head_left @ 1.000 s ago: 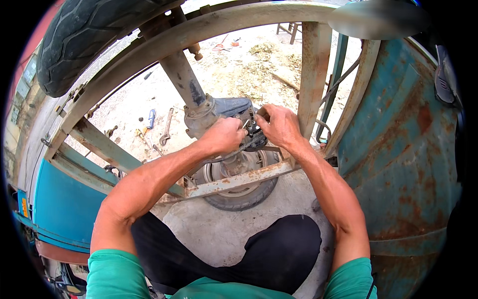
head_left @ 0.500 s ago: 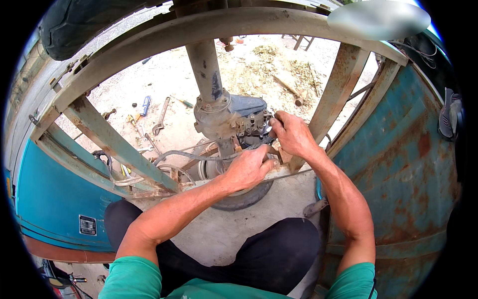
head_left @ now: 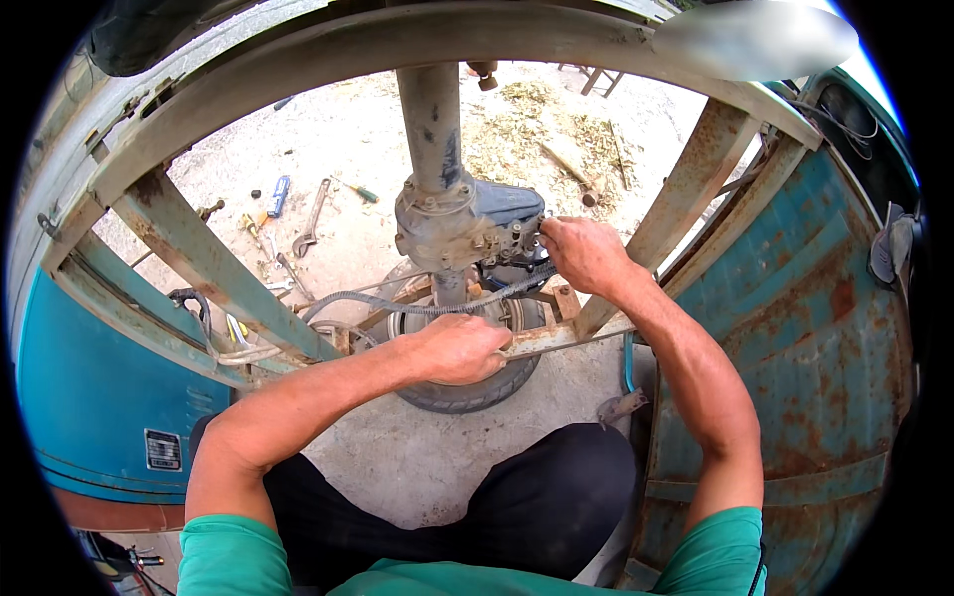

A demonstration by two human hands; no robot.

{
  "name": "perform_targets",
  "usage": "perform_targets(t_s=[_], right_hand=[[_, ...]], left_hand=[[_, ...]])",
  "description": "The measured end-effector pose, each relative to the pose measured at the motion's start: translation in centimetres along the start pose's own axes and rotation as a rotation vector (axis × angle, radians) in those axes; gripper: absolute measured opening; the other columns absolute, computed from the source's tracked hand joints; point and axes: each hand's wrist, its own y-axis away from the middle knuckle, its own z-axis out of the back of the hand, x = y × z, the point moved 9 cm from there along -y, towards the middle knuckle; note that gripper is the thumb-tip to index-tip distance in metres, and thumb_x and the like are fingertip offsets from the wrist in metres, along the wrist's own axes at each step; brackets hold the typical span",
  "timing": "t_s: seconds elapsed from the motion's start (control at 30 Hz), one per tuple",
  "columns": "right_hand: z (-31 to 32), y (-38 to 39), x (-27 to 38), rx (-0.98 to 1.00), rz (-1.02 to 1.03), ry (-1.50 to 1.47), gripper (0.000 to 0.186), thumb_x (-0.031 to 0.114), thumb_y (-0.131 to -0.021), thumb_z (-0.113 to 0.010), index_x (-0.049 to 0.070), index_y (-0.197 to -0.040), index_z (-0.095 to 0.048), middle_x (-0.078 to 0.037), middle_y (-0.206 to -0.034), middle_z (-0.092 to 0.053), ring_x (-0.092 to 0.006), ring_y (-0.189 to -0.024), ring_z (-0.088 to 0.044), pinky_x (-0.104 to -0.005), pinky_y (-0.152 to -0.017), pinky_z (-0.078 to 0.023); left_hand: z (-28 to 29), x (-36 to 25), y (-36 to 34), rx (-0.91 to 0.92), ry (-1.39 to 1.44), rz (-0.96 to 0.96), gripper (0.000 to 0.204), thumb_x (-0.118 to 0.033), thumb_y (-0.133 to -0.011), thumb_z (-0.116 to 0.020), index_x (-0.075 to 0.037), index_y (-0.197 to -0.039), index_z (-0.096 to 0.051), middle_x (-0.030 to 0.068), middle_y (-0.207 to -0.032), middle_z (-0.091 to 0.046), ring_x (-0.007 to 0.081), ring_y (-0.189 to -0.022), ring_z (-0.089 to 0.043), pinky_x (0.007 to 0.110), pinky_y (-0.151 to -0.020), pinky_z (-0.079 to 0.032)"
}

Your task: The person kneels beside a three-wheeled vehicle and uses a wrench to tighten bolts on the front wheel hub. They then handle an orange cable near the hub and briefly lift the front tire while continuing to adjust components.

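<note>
A grey axle housing with a gearbox (head_left: 442,223) stands inside a rusty metal frame (head_left: 383,52). Against the right end of its lever-and-bolt side, my right hand (head_left: 588,256) has its fingers pinched together; whatever lies between them is hidden. Closer to me, my left hand (head_left: 465,348) is curled into a loose fist at the frame's lower rail (head_left: 556,341), and its grip is too covered to make out. Between the hands and the gearbox runs a ribbed grey hose (head_left: 393,300). Beneath the left hand shows a wheel with a black tyre (head_left: 472,397).
On the ground to the left lie an adjustable wrench (head_left: 314,221), a blue-handled tool (head_left: 279,196), a green-handled screwdriver (head_left: 364,193) and several spanners. A hammer (head_left: 574,171) lies beyond the gearbox among dry straw. A rusty teal panel (head_left: 785,368) stands at my right.
My left hand has drawn back from near the right hand, moving left and closer to me, and its fingers have curled in. My right hand stays at the gearbox's side. The view has shifted slightly.
</note>
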Motion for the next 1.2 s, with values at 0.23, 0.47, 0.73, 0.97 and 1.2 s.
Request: perform_targets(t_s=[0.23, 0.47, 0.73, 0.97, 1.2], right_hand=[[0.4, 0.3, -0.3, 0.009, 0.02, 0.005, 0.022, 0.024, -0.1, -0.056, 0.004, -0.099, -0.065, -0.016, -0.088, -0.067, -0.0387, -0.09, -0.066, -0.051, -0.078, -0.052], [0.5, 0.1, 0.0, -0.017, 0.141, 0.069, 0.02, 0.025, -0.098, -0.057, 0.006, -0.097, -0.066, -0.013, -0.092, -0.068, -0.0331, -0.093, -0.068, -0.0486, -0.077, -0.054], [0.2, 0.5, 0.5, -0.076, 0.082, 0.179, 0.023, 0.027, -0.099, -0.059, 0.007, -0.095, -0.068, -0.012, -0.091, -0.068, -0.0322, -0.093, -0.068, -0.0476, -0.078, -0.053], [0.3, 1.0, 0.0, -0.193, -0.025, 0.032, 0.033, 0.034, -0.098, -0.062, 0.004, -0.088, -0.069, -0.015, -0.085, -0.069, -0.0344, -0.088, -0.067, -0.0481, -0.079, -0.051], [-0.3, 1.7, 0.5, -0.182, -0.303, 0.039, 0.041, 0.04, -0.099, -0.061, 0.002, -0.085, -0.069, -0.021, -0.079, -0.069, -0.0409, -0.078, -0.068, -0.0519, -0.074, -0.052]], left_hand=[[0.8, 0.8, 1.0, 0.025, -0.002, 0.032, 0.026, -0.02, -0.092, -0.06, 0.001, -0.107, -0.062, 0.0237, -0.098, -0.07, 0.0421, -0.095, -0.068, 0.053, -0.085, -0.053], [0.7, 1.0, 1.1, 0.037, -0.032, 0.012, 0.024, -0.02, -0.092, -0.059, 0.0, -0.105, -0.062, 0.0241, -0.097, -0.07, 0.0427, -0.094, -0.068, 0.053, -0.084, -0.053], [3.3, 1.4, 2.0, 0.027, -0.078, 0.02, 0.023, -0.022, -0.092, -0.061, -0.001, -0.102, -0.061, 0.0226, -0.096, -0.07, 0.0422, -0.095, -0.068, 0.053, -0.084, -0.052], [13.4, 1.1, 4.5, -0.313, 0.006, 0.087, 0.028, -0.023, -0.094, -0.062, -0.001, -0.111, -0.067, 0.02, -0.095, -0.071, 0.0358, -0.09, -0.07, 0.046, -0.081, -0.053], [20.8, 5.6, 7.7, -0.776, 0.141, 0.218, 0.031, -0.025, -0.096, -0.06, 0.003, -0.107, -0.07, 0.0176, -0.091, -0.074, 0.0264, -0.082, -0.071, 0.04, -0.077, -0.054]])
